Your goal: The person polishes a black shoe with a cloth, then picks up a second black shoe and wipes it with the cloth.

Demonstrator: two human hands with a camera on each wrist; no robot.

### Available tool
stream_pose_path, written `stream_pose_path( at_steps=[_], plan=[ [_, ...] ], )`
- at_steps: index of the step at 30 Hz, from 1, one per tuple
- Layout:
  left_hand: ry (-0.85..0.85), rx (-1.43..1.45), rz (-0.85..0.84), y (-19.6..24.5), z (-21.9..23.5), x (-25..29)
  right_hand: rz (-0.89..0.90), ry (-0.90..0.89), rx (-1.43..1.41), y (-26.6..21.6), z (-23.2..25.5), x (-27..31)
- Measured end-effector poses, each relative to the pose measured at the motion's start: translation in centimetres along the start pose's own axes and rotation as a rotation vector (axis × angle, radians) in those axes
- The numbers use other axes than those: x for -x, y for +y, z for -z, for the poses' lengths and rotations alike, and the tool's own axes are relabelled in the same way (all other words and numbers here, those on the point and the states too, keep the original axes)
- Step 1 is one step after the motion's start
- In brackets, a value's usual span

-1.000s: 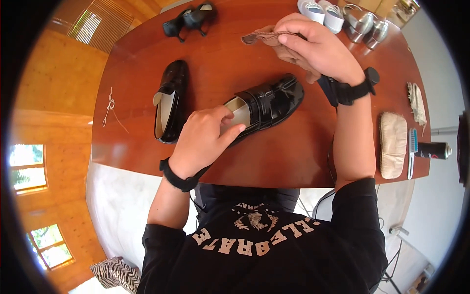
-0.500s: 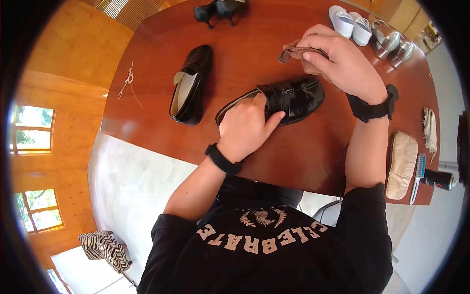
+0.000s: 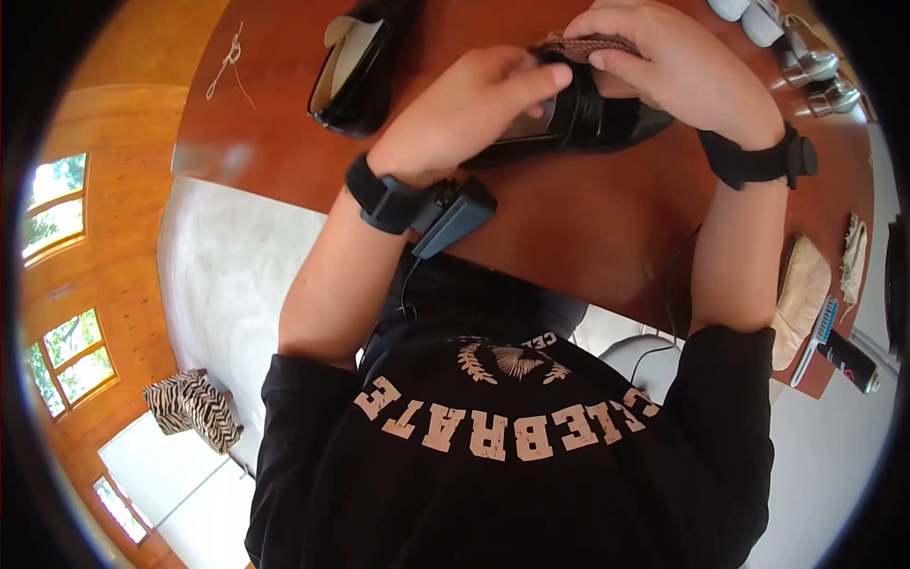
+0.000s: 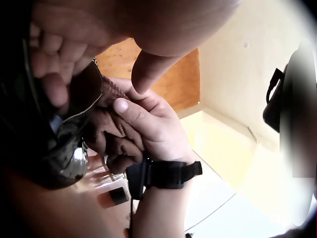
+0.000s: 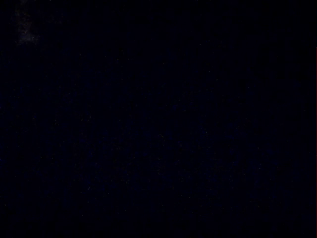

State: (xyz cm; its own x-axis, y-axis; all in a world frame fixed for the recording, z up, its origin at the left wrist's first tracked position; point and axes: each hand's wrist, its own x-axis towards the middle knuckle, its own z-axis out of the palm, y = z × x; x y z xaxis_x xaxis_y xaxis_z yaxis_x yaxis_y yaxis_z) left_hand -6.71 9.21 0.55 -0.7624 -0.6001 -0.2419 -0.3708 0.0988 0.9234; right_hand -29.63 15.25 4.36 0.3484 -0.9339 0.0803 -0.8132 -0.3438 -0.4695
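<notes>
The black shoe was found between your hands, over the tabletop. The fingers of your right hand, angled inward, pinched the brown cloth; your left hand bent its fingers near the opening, hold undeterminable. Even wiping appeared to require a steady brace there.

And across the glossy red-brown table: one black loafer, knotted string, white sneakers, silver shoes, fringed cloth, beige pad, blue-bristled brush (near the edge!).
</notes>
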Motion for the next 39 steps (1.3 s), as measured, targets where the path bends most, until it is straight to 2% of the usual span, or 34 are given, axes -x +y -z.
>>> stream_pose_path(
  at_steps=[3, 6, 8, 9, 12, 13, 16, 17, 18, 21, 23, 25, 27, 31, 33, 35, 37, 39],
  plan=[
    [0.037, 0.245, 0.083, -0.1, -0.6, 0.2, 0.005, -0.072, -0.040, -0.6, -0.7, -0.4],
    [0.036, 0.364, 0.132, -0.7, -0.7, 0.6, 0.124, 0.013, -0.080, -0.4, -1.5, -0.9],
    [0.056, 0.464, 0.164, -1.2, -0.8, 0.9, -0.014, 0.017, 0.025, -2.9, -0.3, 0.3],
    [0.060, 0.458, 0.138, -1.1, -1.0, 1.1, -0.025, -0.001, 0.045, -2.5, -0.1, 0.5],
    [0.091, 0.436, 0.074, -0.4, -2.9, 2.8, -0.189, -0.053, -0.158, -2.5, 0.9, 0.5],
    [0.109, 0.424, 0.058, -0.4, -3.6, 3.3, -0.149, -0.031, -0.098, -2.3, 0.5, 0.7],
    [0.120, 0.329, -0.035, -0.3, -5.3, 4.8, 0.127, -0.040, 0.014, -1.6, -0.4, 0.2],
    [0.175, 0.317, -0.136, -1.0, -6.7, 5.0, 0.212, -0.052, 0.052, -1.6, -0.6, 0.0],
    [0.230, 0.305, -0.237, -1.5, -7.6, 5.1, 0.211, -0.060, 0.049, -2.4, -0.4, 0.2],
    [0.249, 0.159, -0.209, -2.3, -6.8, 6.1, 0.139, -0.072, -0.039, -3.8, 0.6, 0.5],
    [0.177, 0.248, -0.111, -1.8, -5.0, 6.5, 0.011, -0.043, -0.002, -4.3, 0.2, 0.6],
    [0.159, 0.304, -0.026, -1.1, -4.0, 7.0, -0.034, 0.005, 0.095, -5.1, -0.4, 0.7],
    [0.179, 0.310, -0.045, -1.6, -3.6, 7.9, 0.026, 0.063, 0.187, -6.3, -1.1, 0.7],
    [0.197, 0.339, -0.140, -3.8, -3.5, 9.2, 0.254, 0.129, 0.104, -6.1, -2.4, -0.1],
    [0.192, 0.340, -0.130, -4.0, -3.6, 9.8, 0.380, 0.188, 0.092, -5.8, -3.3, -0.2],
    [0.174, 0.363, -0.135, -4.2, -3.3, 10.3, 0.356, 0.190, 0.002, -4.6, -4.2, -0.7],
    [0.152, 0.406, -0.155, -4.6, -2.6, 10.6, -0.067, -0.099, -0.424, -5.4, -0.4, -1.7],
    [0.149, 0.329, -0.116, -4.4, -1.9, 10.7, -0.089, -0.144, -0.279, -6.3, 0.4, -1.2]
  ],
)
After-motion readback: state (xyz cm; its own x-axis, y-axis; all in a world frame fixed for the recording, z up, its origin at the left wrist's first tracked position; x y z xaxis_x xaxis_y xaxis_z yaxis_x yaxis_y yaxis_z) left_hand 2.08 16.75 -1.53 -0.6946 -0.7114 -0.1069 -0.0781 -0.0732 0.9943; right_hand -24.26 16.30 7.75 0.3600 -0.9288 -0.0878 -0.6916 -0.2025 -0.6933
